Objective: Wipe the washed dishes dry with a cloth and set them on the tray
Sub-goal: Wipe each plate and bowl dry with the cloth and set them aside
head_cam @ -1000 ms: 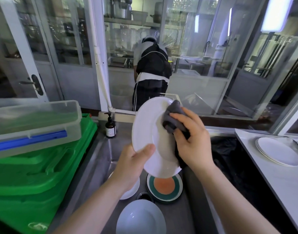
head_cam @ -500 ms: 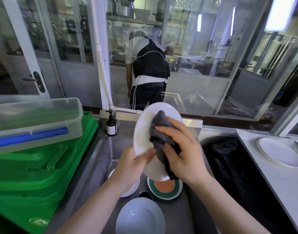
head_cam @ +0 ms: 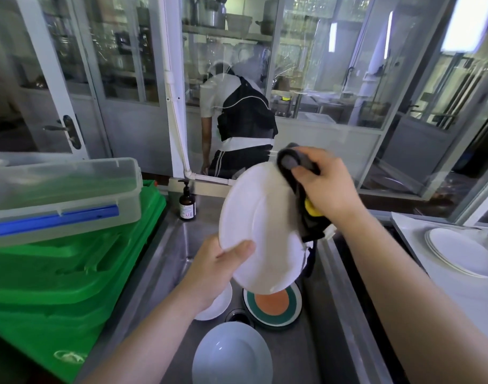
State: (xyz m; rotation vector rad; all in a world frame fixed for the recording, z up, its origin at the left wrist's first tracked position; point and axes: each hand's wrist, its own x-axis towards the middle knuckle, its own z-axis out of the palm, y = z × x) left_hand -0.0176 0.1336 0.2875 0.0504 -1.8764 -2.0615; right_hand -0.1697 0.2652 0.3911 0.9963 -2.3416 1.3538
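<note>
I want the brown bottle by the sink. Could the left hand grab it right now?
Probably not yet: the left hand is gripping the white plate. The soap bottle itself stands uncovered, so once the plate is put down, likely yes.

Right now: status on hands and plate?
Left hand grips white plate over sink. Right hand holds grey cloth at rim. Nothing blocking.

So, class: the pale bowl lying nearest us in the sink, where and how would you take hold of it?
Pinch the pale bowl by its wide flat rim, coming from above on the near side. It sits upright and open, and nothing covers that edge.
</note>
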